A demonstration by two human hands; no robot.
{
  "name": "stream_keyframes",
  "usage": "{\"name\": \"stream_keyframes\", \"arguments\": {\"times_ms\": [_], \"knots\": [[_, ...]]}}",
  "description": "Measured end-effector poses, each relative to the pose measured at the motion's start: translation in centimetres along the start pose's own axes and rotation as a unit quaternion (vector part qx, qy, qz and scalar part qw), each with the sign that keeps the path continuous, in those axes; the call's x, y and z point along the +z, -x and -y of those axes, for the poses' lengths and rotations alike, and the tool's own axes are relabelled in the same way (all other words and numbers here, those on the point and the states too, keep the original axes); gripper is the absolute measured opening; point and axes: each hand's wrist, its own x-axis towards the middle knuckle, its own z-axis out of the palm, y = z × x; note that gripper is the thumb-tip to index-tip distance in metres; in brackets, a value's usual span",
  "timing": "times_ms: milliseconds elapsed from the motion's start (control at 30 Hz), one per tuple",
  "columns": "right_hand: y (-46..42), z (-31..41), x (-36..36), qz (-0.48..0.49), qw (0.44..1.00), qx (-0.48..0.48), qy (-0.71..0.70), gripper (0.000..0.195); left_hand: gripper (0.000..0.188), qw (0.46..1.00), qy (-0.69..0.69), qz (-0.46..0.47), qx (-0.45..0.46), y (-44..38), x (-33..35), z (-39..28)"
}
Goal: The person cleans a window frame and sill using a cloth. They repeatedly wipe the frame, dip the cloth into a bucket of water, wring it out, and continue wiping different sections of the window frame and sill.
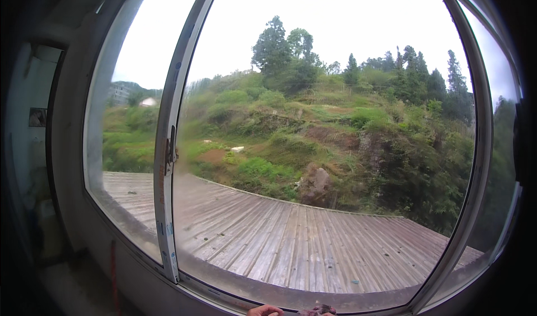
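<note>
Only the top of my left hand (265,311) shows at the bottom edge, beside the lower window frame (218,296). Its fingers look curled, and whatever may lie under them is out of the picture. Just to its right, a dark pinkish, crumpled cloth (317,310) is bunched in my right hand (328,314), of which only a little shows. Before me stands a large sliding window with a metal frame. Its glass pane (188,215) looks hazy and smeared along the left side.
A metal latch (171,150) sits on the upright window stile (165,207). Outside lies a corrugated roof (293,244), with a green hillside (272,123) and trees (281,43) behind. At the left are a doorway (40,148) and a thin red pole (113,270) by the wall.
</note>
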Motion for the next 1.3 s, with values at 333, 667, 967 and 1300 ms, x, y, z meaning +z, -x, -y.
{"name": "stream_keyframes", "arguments": {"times_ms": [333,667,967,1300], "knots": [[-1.1,-3.9,4.0,0.139,0.822,0.29,-0.469,0.038,0.022,0.992,0.068,-0.102,-0.019,2.2,-5.3,4.8],[-0.8,-2.9,8.1,0.219,0.937,0.21,-0.174,0.051,0.071,0.997,0.059,0.049,-0.007,6.3,-8.2,-2.5],[-2.0,-5.9,8.9,0.297,0.931,0.167,-0.13,0.046,0.078,0.998,0.054,0.012,0.004,7.3,-9.1,-1.1],[-11.4,11.6,15.2,0.317,0.914,0.062,-0.248,0.053,0.069,0.877,-0.36,-0.22,0.232,2.0,-15.1,-8.9]]}}
